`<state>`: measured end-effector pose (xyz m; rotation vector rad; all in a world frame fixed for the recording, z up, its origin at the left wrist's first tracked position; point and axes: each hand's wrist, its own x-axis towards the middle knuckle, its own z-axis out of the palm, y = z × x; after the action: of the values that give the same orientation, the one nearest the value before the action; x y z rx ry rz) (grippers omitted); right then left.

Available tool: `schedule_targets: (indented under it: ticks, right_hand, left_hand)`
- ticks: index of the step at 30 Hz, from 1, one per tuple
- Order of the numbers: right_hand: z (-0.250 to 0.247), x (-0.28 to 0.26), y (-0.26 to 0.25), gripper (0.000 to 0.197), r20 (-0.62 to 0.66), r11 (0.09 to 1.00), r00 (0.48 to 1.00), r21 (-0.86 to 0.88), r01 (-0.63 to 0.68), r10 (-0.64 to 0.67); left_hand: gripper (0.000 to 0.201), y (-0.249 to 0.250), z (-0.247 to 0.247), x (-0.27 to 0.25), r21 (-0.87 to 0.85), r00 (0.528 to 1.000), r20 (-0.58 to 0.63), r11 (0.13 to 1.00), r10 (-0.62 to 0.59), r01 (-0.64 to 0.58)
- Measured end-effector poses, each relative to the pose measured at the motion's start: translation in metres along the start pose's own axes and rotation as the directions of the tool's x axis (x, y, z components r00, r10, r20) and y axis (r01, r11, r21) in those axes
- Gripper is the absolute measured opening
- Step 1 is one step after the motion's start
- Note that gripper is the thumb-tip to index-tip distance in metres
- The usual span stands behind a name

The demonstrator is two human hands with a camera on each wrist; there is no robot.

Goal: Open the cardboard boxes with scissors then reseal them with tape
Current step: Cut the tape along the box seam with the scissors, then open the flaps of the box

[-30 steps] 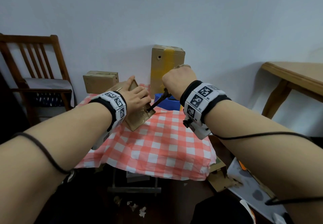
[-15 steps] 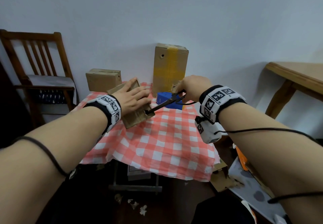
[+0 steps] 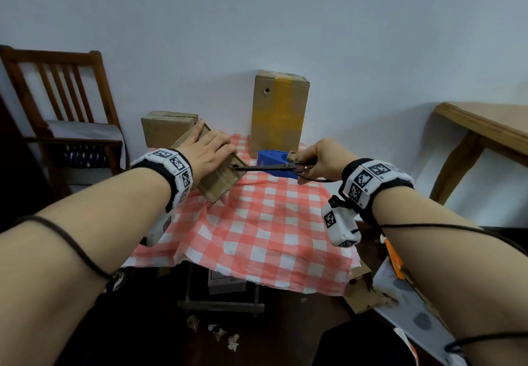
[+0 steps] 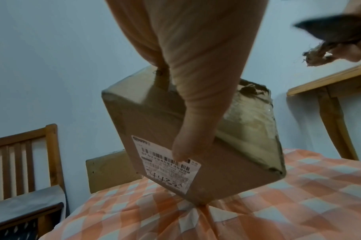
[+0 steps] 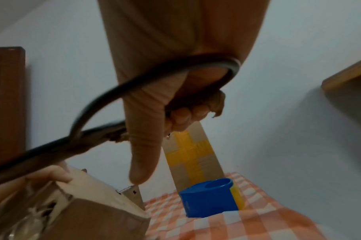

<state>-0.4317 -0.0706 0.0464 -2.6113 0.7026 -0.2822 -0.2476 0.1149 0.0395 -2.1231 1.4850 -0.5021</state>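
My left hand (image 3: 210, 148) grips a small cardboard box (image 3: 221, 181), tilted on one corner on the checked tablecloth (image 3: 257, 237). In the left wrist view the thumb (image 4: 196, 121) lies across the labelled side of the box (image 4: 155, 121), whose taped end is torn. My right hand (image 3: 320, 160) holds black scissors (image 3: 265, 167) by the loops (image 5: 134, 78), lying almost level. The blade tips touch the box's near end. A frayed scrap (image 3: 293, 154) sits by the right fingertips.
A blue tape dispenser (image 3: 271, 158) stands behind the scissors, before a tall box with yellow tape (image 3: 278, 108). Another small box (image 3: 165, 131) sits at the back left. A wooden chair (image 3: 57, 108) is on the left, and a wooden table (image 3: 485, 125) on the right. Scraps litter the floor.
My right hand has swung out to the right and down, bringing the scissors from steep to nearly level, tips still at the box. The left hand keeps its hold.
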Motion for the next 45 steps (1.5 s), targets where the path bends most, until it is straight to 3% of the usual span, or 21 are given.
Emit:
schedule_targets:
  ticks: [4,7,11,14,20,23,25,27,30,39,45]
  right_hand:
    - [0.003,0.002,0.005,0.014,-0.032,0.988,0.994,0.119,-0.097,0.101]
    - [0.016,0.007,0.019,0.017,-0.079,0.943,0.952,0.188,-0.276,0.294]
    - [0.054,0.008,0.02,0.019,0.047,0.933,0.941,0.129,-0.337,0.334]
    - [0.091,0.016,0.015,0.031,0.147,0.933,0.926,0.039,-0.358,0.349]
    - [0.131,0.025,0.005,0.039,0.217,0.954,0.929,-0.047,-0.298,0.301]
    - [0.135,0.026,0.005,0.041,0.213,0.966,0.945,0.019,-0.258,0.248]
    - [0.129,0.027,0.0,0.035,0.073,0.953,0.976,0.214,-0.216,0.205]
    - [0.116,0.029,-0.012,0.015,-0.164,0.889,0.971,0.45,-0.083,0.174]
    - [0.098,0.026,-0.035,0.009,-0.256,0.738,0.956,0.671,0.069,0.143]
    - [0.103,0.033,-0.05,0.018,-0.256,0.818,0.96,0.573,0.054,0.116]
    - [0.101,0.037,-0.058,0.01,-0.236,0.83,0.967,0.555,0.049,0.1]
  left_hand:
    - [0.097,0.0,0.004,0.004,-0.025,1.0,0.006,1.0,-0.012,0.012]
    - [0.109,-0.003,0.009,0.005,-0.047,0.999,0.012,0.998,-0.043,0.044]
    - [0.119,-0.003,0.013,0.007,0.026,0.998,-0.029,0.998,-0.064,0.065]
    - [0.124,0.0,0.012,0.007,0.011,0.997,-0.02,0.997,-0.073,0.074]
    - [0.128,0.001,0.016,0.004,-0.038,0.995,-0.019,0.995,-0.097,0.096]
    - [0.129,0.002,0.018,0.004,-0.053,0.995,-0.033,0.994,-0.098,0.096]
    - [0.128,0.004,0.02,0.004,-0.069,0.994,-0.053,0.993,-0.099,0.096]
    - [0.127,0.007,0.02,0.006,-0.082,0.992,-0.067,0.991,-0.108,0.102]
    - [0.126,0.011,0.019,0.008,-0.078,0.99,-0.067,0.99,-0.125,0.12]
    - [0.126,0.012,0.018,0.009,-0.081,0.989,-0.048,0.988,-0.137,0.133]
    - [0.126,0.011,0.017,0.008,-0.076,0.99,-0.042,0.988,-0.137,0.134]
